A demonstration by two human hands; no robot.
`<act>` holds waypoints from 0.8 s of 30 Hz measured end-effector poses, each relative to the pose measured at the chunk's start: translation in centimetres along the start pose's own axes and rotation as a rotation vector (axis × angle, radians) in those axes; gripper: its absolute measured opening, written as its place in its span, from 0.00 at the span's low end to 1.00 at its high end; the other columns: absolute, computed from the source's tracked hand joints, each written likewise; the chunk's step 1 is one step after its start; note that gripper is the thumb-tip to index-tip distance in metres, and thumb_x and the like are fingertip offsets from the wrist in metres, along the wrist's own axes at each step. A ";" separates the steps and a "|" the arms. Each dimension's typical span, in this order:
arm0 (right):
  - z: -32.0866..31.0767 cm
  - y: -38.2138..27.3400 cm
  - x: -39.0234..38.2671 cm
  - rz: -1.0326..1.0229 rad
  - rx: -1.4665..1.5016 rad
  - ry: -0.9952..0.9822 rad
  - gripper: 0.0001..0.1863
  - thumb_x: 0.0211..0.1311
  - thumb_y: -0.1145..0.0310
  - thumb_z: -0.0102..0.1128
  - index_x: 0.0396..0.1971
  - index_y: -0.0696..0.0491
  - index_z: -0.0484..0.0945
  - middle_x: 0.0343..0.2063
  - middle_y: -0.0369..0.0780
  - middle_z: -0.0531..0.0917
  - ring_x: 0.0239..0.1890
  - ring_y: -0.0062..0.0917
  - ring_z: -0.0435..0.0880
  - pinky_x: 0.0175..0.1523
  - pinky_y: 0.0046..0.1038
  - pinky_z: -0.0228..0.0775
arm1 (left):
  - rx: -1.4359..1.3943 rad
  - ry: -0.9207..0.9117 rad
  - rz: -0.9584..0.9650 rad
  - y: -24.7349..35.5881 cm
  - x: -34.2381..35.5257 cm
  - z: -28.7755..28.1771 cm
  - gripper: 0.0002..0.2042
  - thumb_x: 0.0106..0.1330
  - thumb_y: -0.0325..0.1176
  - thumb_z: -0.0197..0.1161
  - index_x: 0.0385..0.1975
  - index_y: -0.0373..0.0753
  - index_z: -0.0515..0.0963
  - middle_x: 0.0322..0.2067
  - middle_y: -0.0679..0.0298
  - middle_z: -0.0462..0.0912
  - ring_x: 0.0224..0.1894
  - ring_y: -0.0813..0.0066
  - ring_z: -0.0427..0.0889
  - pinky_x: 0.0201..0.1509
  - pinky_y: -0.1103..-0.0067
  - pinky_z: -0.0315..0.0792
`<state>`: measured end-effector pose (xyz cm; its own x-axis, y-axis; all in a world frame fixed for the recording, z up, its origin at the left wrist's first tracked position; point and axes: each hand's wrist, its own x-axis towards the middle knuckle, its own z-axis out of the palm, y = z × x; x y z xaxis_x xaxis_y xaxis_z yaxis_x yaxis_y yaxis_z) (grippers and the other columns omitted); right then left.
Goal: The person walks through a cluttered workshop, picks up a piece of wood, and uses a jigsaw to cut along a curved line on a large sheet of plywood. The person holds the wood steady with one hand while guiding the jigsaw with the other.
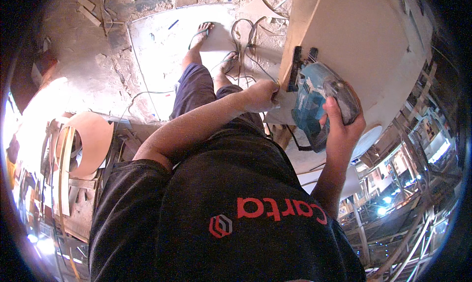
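Note:
My right hand grips a dusty teal jigsaw with a grey top, its thumb lying over the body. The jigsaw's black base points away from me, over the near-left end of a large pale board and beside a narrow wooden strip along the board's left edge. My left hand is closed just left of the jigsaw, at a pale flat piece; what its fingers pinch is hidden. A black cord loops below the tool's near end.
Cables run over the dusty floor near my sandalled feet. A white sheet lies under them. Wood offcuts are scattered at the far left. At the left stands a curved cut-out panel; timber and clutter fill the right side.

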<state>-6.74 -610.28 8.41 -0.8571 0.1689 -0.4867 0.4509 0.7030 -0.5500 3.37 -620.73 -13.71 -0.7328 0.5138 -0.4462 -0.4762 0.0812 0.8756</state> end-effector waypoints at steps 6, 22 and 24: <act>-0.4 -0.4 -0.2 -0.010 0.006 0.008 0.19 0.63 0.68 0.67 0.51 0.61 0.79 0.29 0.38 0.84 0.23 0.19 0.77 0.30 0.23 0.70 | -0.050 -0.100 -0.015 -0.2 0.6 -0.4 0.17 0.54 0.39 0.73 0.34 0.31 0.79 0.32 0.47 0.84 0.38 0.52 0.86 0.42 0.64 0.76; -1.2 0.9 -0.4 0.010 0.086 -0.068 0.24 0.62 0.63 0.69 0.54 0.59 0.77 0.33 0.38 0.84 0.25 0.19 0.79 0.29 0.22 0.72 | -0.087 -0.185 -0.072 1.7 2.5 -2.4 0.09 0.64 0.32 0.65 0.32 0.30 0.82 0.24 0.57 0.86 0.27 0.70 0.88 0.34 0.72 0.81; -1.3 1.5 -0.8 0.035 0.071 -0.090 0.25 0.62 0.63 0.70 0.56 0.58 0.76 0.34 0.38 0.84 0.26 0.19 0.79 0.29 0.22 0.71 | -0.128 -0.137 -0.092 1.3 1.4 -1.7 0.10 0.64 0.32 0.67 0.31 0.29 0.82 0.22 0.57 0.86 0.24 0.71 0.87 0.31 0.74 0.80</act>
<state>-5.71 -608.49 8.90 -0.8162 0.1276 -0.5635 0.4993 0.6466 -0.5767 0.91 -621.35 -13.45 -0.6140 0.6216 -0.4864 -0.6028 0.0286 0.7974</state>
